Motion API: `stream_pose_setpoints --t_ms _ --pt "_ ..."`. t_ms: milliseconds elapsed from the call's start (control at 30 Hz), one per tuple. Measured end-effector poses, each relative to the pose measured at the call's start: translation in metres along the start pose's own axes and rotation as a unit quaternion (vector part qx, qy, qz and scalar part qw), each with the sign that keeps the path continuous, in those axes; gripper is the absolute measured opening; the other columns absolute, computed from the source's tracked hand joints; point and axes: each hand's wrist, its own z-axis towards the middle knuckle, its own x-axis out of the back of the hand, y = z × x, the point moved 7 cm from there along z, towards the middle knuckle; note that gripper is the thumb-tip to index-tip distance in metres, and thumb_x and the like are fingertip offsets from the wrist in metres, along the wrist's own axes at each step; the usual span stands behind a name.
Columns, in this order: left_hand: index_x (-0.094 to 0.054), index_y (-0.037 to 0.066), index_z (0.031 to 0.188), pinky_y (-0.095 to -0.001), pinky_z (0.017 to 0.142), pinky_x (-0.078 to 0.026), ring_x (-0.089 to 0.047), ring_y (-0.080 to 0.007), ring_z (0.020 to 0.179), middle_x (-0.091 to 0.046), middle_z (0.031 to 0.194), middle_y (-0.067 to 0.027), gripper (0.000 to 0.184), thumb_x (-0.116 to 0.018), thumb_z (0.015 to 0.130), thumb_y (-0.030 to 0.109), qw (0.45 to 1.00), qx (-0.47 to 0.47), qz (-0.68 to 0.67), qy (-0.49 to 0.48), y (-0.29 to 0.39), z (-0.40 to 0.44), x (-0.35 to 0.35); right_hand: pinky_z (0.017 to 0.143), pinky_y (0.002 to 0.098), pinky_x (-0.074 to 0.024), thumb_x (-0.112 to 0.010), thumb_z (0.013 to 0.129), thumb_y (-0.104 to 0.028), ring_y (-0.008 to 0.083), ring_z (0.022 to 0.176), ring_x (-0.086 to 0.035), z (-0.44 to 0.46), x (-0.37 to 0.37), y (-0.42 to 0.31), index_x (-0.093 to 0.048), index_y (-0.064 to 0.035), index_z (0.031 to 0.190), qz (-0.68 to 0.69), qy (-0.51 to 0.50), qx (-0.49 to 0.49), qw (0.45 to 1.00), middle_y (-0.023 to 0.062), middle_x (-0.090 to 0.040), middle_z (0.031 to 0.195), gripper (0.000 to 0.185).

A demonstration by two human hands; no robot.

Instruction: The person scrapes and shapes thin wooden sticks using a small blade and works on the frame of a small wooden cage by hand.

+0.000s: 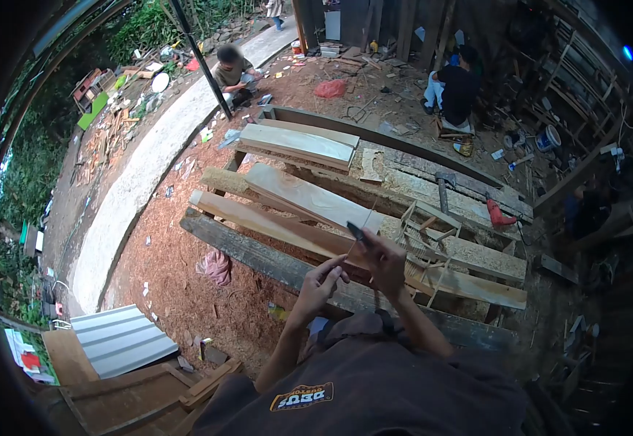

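Observation:
Close in front of my body, both hands are raised over the near side of the workbench. My right hand (385,263) is closed around a small dark tool (357,232) whose end points up and away; its exact kind is hard to make out. My left hand (319,289) pinches a thin stick-like piece (349,249) between thumb and fingers, just left of the right hand. Beneath the hands runs a long wooden plank (273,223). A wider pale board (309,195) lies beyond it.
A hammer (443,191) and a red power tool (500,211) rest on the bench's right side. Wooden slat frames (433,243) lie right of my hands. One person (235,76) squats beyond the bench; another (456,87) sits at far right. Wood shavings cover the ground.

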Motion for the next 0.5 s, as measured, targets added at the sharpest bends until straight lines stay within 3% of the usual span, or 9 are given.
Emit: stream_pose_setpoints --t_ms 67,100,233,367,467,500 --pt "-0.059 0.002 0.132 -0.0172 0.055 -0.037 -0.044 0.0002 0.062 -0.063 0.085 0.0011 0.034 -0.053 0.1 0.011 1.0 0.0 0.005 -0.006 0.002 0.002 0.005 0.053 0.0351 -0.0447 -0.077 0.084 -0.015 0.0191 0.054 -0.057 0.015 0.014 0.0 -0.071 -0.0089 0.118 -0.045 0.008 -0.035 0.998 0.011 -0.06 0.068 0.035" --pt "-0.06 0.002 0.131 -0.0172 0.057 -0.038 -0.045 -0.0002 0.063 -0.063 0.084 0.0012 0.033 -0.054 0.1 0.01 1.0 0.001 0.007 -0.006 0.004 0.002 0.007 0.051 0.0363 -0.0454 -0.073 0.087 -0.014 0.0209 0.056 -0.059 0.02 0.019 -0.007 -0.068 -0.0105 0.122 -0.048 0.042 0.015 0.998 0.0125 -0.061 0.07 0.036" --pt "-0.061 -0.003 0.128 -0.0196 0.07 -0.045 -0.053 -0.0047 0.075 -0.062 0.085 -0.0005 0.031 -0.054 0.098 0.005 0.999 -0.033 0.034 0.014 0.011 0.005 0.003 0.05 0.0386 -0.0455 -0.063 0.093 -0.011 0.025 0.058 -0.062 0.007 0.014 -0.005 -0.064 -0.0133 0.129 -0.154 -0.007 0.077 0.985 0.0111 -0.06 0.073 0.036" --pt "-0.062 -0.004 0.127 -0.0215 0.074 -0.047 -0.055 -0.0061 0.08 -0.064 0.087 -0.0022 0.031 -0.055 0.097 0.002 0.998 -0.06 0.028 0.015 0.003 0.009 -0.005 0.05 0.0393 -0.0454 -0.062 0.092 -0.009 0.0272 0.057 -0.06 0.022 0.043 0.014 -0.064 -0.0149 0.13 -0.167 0.03 0.022 0.985 0.0102 -0.058 0.072 0.039" --pt "-0.063 -0.005 0.125 -0.0209 0.074 -0.047 -0.055 -0.0067 0.08 -0.063 0.086 -0.0024 0.03 -0.055 0.096 0.0 0.997 -0.068 0.025 0.018 -0.008 0.011 -0.017 0.051 0.0394 -0.044 -0.061 0.092 -0.006 0.0248 0.054 -0.056 0.001 0.035 0.001 -0.064 -0.0142 0.13 -0.138 -0.012 0.096 0.986 0.0103 -0.056 0.07 0.04" --pt "-0.062 -0.006 0.125 -0.0212 0.074 -0.047 -0.056 -0.0074 0.08 -0.063 0.086 -0.0027 0.031 -0.055 0.096 0.0 0.998 -0.063 0.018 0.018 -0.01 0.011 -0.02 0.051 0.0392 -0.0439 -0.062 0.091 -0.005 0.0252 0.053 -0.056 0.002 0.039 0.009 -0.064 -0.0138 0.13 -0.144 -0.021 0.081 0.986 0.0108 -0.055 0.07 0.04"
